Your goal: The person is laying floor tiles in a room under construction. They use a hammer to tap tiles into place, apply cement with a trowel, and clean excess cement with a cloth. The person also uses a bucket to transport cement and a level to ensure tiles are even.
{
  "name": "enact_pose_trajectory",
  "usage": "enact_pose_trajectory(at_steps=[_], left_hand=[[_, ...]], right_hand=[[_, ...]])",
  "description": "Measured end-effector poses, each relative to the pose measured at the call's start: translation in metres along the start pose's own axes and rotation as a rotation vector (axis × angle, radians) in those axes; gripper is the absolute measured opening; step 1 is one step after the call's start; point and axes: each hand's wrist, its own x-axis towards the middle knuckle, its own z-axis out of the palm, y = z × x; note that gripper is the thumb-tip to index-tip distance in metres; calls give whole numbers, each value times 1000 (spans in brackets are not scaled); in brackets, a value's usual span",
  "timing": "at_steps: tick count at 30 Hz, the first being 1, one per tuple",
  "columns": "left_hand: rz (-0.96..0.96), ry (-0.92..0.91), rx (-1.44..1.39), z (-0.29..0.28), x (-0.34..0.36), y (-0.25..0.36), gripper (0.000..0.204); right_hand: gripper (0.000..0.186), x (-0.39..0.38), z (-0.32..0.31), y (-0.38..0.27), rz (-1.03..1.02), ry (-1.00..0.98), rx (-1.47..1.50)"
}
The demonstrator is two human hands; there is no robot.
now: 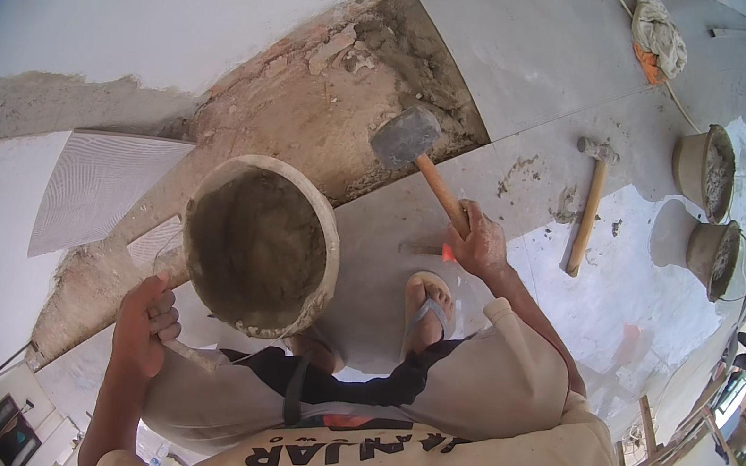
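My right hand (pixel 479 240) is closed round the wooden handle of a rubber mallet (pixel 408 140). Its dark grey head hangs over the edge between the laid grey tiles and a strip of rough, bare bed. At the left, my left hand (pixel 147 320) is curled with its fingers folded in, close beside the rim of a bucket (pixel 333 227). What those fingers hold, if anything, I cannot make out. Grey mortar (pixel 262 241) lies inside the bucket. A second hammer (pixel 589 206) with a wooden handle rests on the tiles to the right.
Left of the bucket, a tile with a ridged back (pixel 103 186) leans by the white wall (pixel 167 4). Two more buckets (pixel 688 165) stand at the right. A cloth bundle (pixel 658 35) lies at the far right, and wooden poles (pixel 647 453) stand at the lower right.
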Motion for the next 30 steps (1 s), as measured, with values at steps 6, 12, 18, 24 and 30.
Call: enact_pose_trajectory(at_steps=[6, 12, 18, 24, 30], left_hand=[[71, -192, -230, -11, -1, -8, 24], [74, -351, -347, -19, -2, -9, 25], [129, -442, -646, 7, -21, -4, 27], [176, -460, -710, 29, -30, 7, 31], [260, -627, -711, 34, -32, 7, 38]], right_hand=[[48, -53, -43, 52, 176, 152, -160], [43, -112, -51, 103, 408, 246, -134], [40, -119, -32, 128, 414, 336, -257], [37, -79, -23, 103, 133, 617, -528], [40, -4, -1, 25, 9, 164, -58]])
